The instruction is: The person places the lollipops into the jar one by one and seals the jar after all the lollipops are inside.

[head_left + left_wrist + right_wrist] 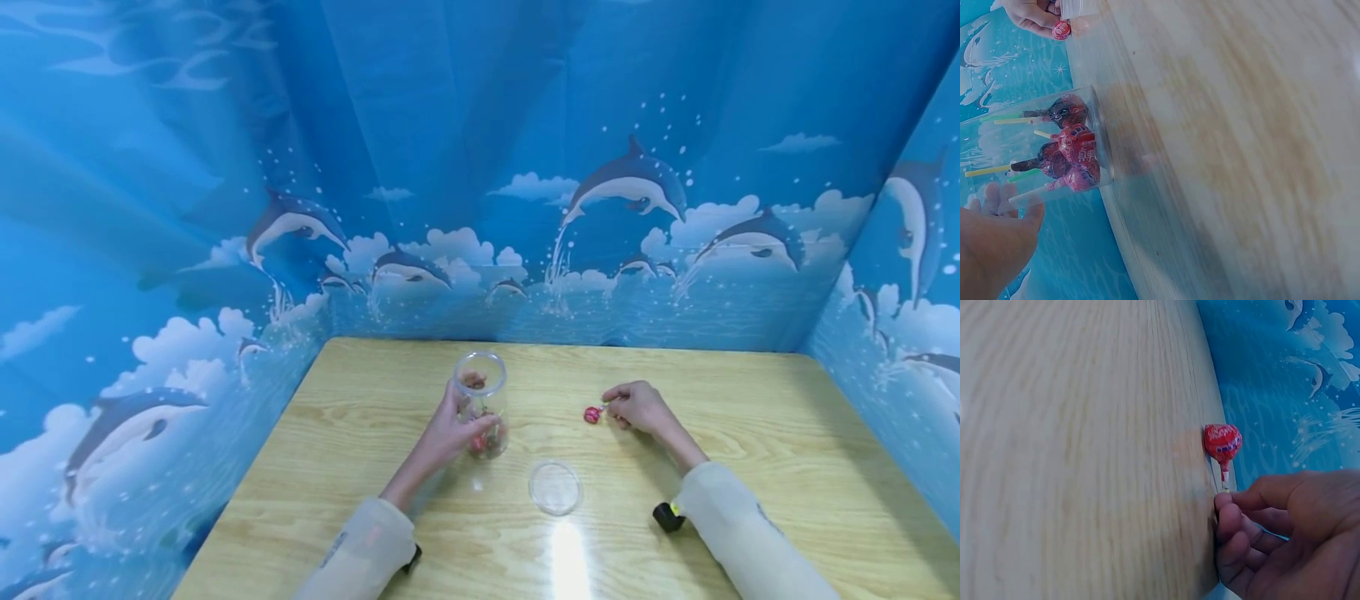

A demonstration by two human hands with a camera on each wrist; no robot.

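My left hand (453,429) grips a clear plastic jar (491,404), which stands upright on the table with its mouth uncovered. Several wrapped lollipops (1075,147) lie in the bottom of the jar, their sticks pointing toward its mouth in the left wrist view. To the right, my right hand (637,408) pinches the stick of a red-wrapped lollipop (1223,441) between thumb and fingers. That lollipop's head is at or just above the tabletop; whether it touches is hard to tell. A round clear lid (555,488) lies flat between the two hands, nearer the front.
The wooden table (787,467) ends at a blue dolphin-print curtain (480,167) behind and at both sides. A small black device (667,517) sits at the right sleeve's cuff. Bright light reflects off the table's front.
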